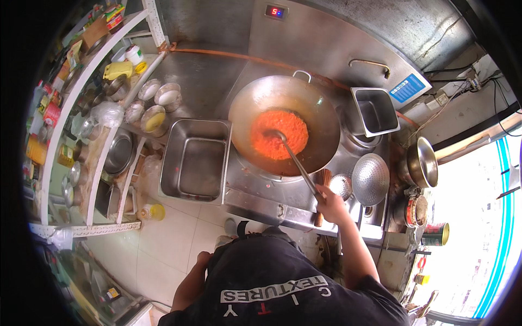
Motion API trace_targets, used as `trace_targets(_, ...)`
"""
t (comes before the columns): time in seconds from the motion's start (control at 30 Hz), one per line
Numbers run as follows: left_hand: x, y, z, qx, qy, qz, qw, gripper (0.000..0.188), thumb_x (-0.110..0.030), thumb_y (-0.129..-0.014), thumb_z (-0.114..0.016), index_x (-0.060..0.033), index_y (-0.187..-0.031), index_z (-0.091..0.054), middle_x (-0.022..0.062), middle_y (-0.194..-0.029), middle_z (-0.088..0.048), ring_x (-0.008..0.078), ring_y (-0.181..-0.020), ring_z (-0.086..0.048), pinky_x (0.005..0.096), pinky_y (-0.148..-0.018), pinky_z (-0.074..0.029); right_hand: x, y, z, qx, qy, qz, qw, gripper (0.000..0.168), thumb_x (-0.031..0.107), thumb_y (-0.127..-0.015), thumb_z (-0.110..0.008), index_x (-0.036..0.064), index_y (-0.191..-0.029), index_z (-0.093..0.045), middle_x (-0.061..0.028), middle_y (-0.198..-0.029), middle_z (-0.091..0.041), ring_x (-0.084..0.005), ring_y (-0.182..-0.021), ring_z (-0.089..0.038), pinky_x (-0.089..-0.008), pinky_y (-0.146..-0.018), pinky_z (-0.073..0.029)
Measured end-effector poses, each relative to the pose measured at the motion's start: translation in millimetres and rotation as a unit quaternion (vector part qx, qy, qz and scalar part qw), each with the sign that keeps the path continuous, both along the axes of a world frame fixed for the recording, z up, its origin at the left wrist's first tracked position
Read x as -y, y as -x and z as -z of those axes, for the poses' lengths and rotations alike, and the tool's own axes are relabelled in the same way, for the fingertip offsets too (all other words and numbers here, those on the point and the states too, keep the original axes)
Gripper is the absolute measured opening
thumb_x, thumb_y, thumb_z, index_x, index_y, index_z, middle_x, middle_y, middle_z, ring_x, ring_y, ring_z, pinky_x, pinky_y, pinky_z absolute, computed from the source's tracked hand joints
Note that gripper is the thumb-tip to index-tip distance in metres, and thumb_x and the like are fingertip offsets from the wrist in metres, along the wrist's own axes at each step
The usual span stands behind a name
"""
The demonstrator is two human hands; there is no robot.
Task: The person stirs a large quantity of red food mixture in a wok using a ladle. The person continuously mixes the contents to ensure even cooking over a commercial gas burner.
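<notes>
My right hand [331, 204] grips the handle of a long metal ladle [299, 166]. The ladle's bowl is sunk in a thick orange-red chunky sauce [281, 122] that lies in the bottom of a large steel wok [322, 118]. The wok sits on the stove, its loop handle on the far rim. Down by my waist, my left hand [204, 257] is beside my dark shirt, partly hidden, and its fingers cannot be made out. A bamboo wok brush [324, 179] lies just beyond my right hand, next to a small perforated skimmer [340, 185].
A deep rectangular steel pan [195, 195] stands left of the wok. To the right are a large perforated strainer [370, 179], a smaller steel container [377, 114] and a faucet [369, 64]. White shelving [61, 122] on the left holds bottles and bowls. Several seasoning bowls [155, 120] stand near it.
</notes>
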State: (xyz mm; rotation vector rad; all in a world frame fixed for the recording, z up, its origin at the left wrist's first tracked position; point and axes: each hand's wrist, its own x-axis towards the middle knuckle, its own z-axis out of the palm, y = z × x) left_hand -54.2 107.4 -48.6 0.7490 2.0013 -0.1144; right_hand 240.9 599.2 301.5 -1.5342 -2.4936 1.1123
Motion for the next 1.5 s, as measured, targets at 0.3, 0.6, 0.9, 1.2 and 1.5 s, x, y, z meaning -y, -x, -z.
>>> trace_targets(0.3, -12, 1, 2, -0.037, -0.033, -0.013, 0.999, 0.055, -0.05, -0.093, -0.049, -0.0038, -0.086, -0.077, 0.0213, -0.097, -0.074, 0.0394, -0.098, -0.069, 0.0501, -0.089, -0.054, 21, 33, -16, 0.188, -0.076, 0.0, 0.979, 0.069, 0.006, -0.085, -0.053, 0.011, -0.152, -0.038, -0.0299, -0.1, -0.07, -0.047, -0.088, -0.07, -0.0534, -0.081, -0.056)
trace_targets(0.6, 16, -5, 11, -0.009, -0.009, 0.051, 0.999, 0.061, -0.057, -0.091, -0.048, -0.0043, -0.087, -0.078, 0.0217, -0.094, -0.073, 0.0388, -0.097, -0.07, 0.0493, -0.086, -0.054, -5, 52, 34, 0.144, -0.071, 0.032, 0.986, 0.068, 0.008, -0.086, -0.053, 0.007, -0.152, -0.037, -0.0278, -0.099, -0.07, -0.0437, -0.092, -0.07, -0.0521, -0.083, -0.056)
trace_targets(0.9, 16, -3, 12, 0.013, -0.039, 0.034, 0.999, 0.055, -0.052, -0.09, -0.053, -0.0038, -0.086, -0.078, 0.0236, -0.096, -0.073, 0.0392, -0.097, -0.07, 0.0498, -0.087, -0.054, -26, 25, 50, 0.011, -0.066, -0.008, 0.998, 0.062, 0.011, -0.086, -0.064, 0.016, -0.146, -0.047, -0.0243, -0.096, -0.072, -0.0429, -0.094, -0.07, -0.0502, -0.086, -0.055)
trace_targets(1.2, 0, 7, 16, -0.043, -0.043, 0.073, 0.996, 0.058, -0.052, -0.091, -0.051, -0.0016, -0.085, -0.077, 0.0237, -0.095, -0.073, 0.0405, -0.096, -0.07, 0.0505, -0.088, -0.054, -22, 30, 96, -0.2, 0.073, 0.202, 0.956, 0.061, 0.004, -0.087, -0.061, 0.013, -0.145, -0.045, -0.016, -0.092, -0.067, -0.0272, -0.074, -0.066, -0.042, -0.065, -0.054)
trace_targets(1.5, 10, -2, 11, -0.025, -0.011, 0.052, 0.998, 0.049, -0.045, -0.09, -0.048, -0.0066, -0.081, -0.077, 0.0201, -0.09, -0.074, 0.0401, -0.088, -0.071, 0.053, -0.079, -0.054, 21, 3, -18, -0.094, 0.124, 0.076, 0.985, 0.061, 0.002, -0.084, -0.06, 0.009, -0.144, -0.05, -0.0169, -0.078, -0.068, -0.0251, -0.068, -0.068, -0.0384, -0.058, -0.052)
